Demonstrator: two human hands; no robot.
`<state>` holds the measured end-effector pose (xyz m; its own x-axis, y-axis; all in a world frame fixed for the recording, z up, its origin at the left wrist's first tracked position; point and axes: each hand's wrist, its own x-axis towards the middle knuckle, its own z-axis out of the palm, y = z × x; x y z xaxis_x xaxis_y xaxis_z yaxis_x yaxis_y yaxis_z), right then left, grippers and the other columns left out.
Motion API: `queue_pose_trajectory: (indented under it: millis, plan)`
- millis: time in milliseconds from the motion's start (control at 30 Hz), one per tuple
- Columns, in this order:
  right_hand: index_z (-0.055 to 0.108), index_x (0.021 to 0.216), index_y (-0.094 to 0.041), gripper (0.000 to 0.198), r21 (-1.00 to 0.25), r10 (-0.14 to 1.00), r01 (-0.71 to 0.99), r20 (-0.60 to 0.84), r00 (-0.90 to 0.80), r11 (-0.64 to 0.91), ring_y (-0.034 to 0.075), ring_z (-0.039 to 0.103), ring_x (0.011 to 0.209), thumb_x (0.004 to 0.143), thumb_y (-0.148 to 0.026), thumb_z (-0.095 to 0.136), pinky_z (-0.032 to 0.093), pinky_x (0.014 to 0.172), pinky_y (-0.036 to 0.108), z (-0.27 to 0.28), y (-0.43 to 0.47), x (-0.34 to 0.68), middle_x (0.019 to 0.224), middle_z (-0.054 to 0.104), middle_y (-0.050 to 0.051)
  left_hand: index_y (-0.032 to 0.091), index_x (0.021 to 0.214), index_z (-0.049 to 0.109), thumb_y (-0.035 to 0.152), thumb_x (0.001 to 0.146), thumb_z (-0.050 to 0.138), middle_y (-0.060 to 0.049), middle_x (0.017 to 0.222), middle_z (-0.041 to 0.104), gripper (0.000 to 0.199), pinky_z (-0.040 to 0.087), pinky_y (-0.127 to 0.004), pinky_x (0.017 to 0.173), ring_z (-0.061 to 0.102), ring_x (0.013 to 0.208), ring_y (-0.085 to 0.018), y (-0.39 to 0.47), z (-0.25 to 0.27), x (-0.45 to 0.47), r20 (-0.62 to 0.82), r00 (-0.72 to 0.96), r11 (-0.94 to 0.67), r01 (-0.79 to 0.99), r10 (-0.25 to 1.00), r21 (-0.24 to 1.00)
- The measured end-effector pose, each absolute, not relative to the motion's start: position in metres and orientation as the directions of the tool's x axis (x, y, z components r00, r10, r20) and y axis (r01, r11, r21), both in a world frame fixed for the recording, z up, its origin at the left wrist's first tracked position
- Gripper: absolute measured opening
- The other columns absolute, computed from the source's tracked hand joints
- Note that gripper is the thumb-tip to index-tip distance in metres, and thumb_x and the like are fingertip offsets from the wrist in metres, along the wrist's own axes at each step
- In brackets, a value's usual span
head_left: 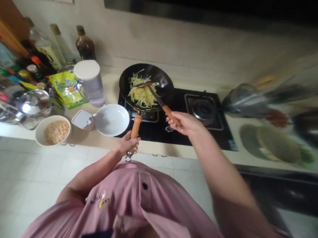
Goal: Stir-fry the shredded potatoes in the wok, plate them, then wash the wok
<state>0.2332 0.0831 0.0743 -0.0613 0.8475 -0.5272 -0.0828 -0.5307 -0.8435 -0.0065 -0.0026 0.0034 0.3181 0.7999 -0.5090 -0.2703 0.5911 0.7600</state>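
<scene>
A black wok [164, 76] stands on the left burner of the gas stove. My left hand [127, 143] is wrapped round its wooden handle [136, 127]. Pale shredded strips, perhaps potato [144, 95], lie in the wok with a few red bits among them. My right hand [184, 122] grips the wooden handle of a spatula [156, 97]. The spatula slants down to the left, and its metal head rests in the strips, partly covered by them. Just left of the wok handle sits a white bowl [112, 120] with nothing in it.
The right burner [204, 109] bears no pan. Left on the counter are a lidded water pitcher [90, 81], a small white box [83, 120], a bowl of tan food [54, 131], a yellow-green bag [68, 88] and several bottles. Blurred dishes [278, 142] stand at right.
</scene>
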Motion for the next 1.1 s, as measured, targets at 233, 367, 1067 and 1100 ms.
queue_pose_trajectory:
  millis: [233, 367, 1067, 1100]
  plan:
    - [0.052, 0.137, -0.028, 0.061, -0.914, 0.916, 0.118, -0.368, 0.159, -0.388, 0.006, 0.040, 0.048, 0.079, -0.040, 0.066, 0.030, 0.037, 0.015, 0.062, -0.024, 0.263, 0.069, 0.054, 0.000, 0.021, 0.099, 0.041, 0.041, 0.065, 0.081, 0.008, 0.064, 0.052, 0.056, 0.050, -0.026, 0.045, 0.053, 0.045, -0.008, -0.001, 0.008, -0.007, -0.492, 0.287, 0.556, -0.216, 0.822, 0.803]
    - [0.050, 0.143, -0.029, 0.068, -0.847, 0.902, 0.311, -0.395, 0.172, -0.431, 0.008, 0.040, 0.048, 0.077, -0.040, 0.066, 0.036, 0.038, 0.018, 0.071, -0.053, 0.276, 0.067, 0.054, 0.000, 0.020, 0.101, 0.040, 0.045, 0.061, 0.084, 0.007, 0.068, 0.055, 0.064, 0.051, -0.026, 0.046, 0.055, 0.046, -0.009, -0.003, 0.007, -0.009, -0.450, 0.324, 0.527, -0.209, 0.832, 0.824]
    - [0.049, 0.145, -0.022, 0.062, -0.895, 0.957, 0.340, -0.252, 0.148, -0.288, 0.006, 0.044, 0.049, 0.087, -0.041, 0.055, 0.038, 0.042, 0.017, 0.044, -0.020, 0.233, 0.072, 0.058, 0.001, 0.020, 0.100, 0.042, 0.042, 0.059, 0.084, 0.010, 0.061, 0.048, 0.063, 0.044, -0.023, 0.041, 0.046, 0.042, -0.006, -0.003, 0.010, -0.010, -0.440, 0.361, 0.531, -0.207, 0.822, 0.822]
    - [0.049, 0.145, -0.022, 0.064, -0.890, 0.951, 0.339, -0.265, 0.156, -0.304, 0.006, 0.044, 0.049, 0.085, -0.045, 0.056, 0.038, 0.042, 0.018, 0.047, -0.037, 0.243, 0.072, 0.058, 0.001, 0.020, 0.100, 0.042, 0.042, 0.060, 0.084, 0.009, 0.061, 0.048, 0.062, 0.044, -0.023, 0.041, 0.046, 0.042, -0.007, -0.003, 0.010, -0.011, -0.440, 0.367, 0.533, -0.209, 0.820, 0.820]
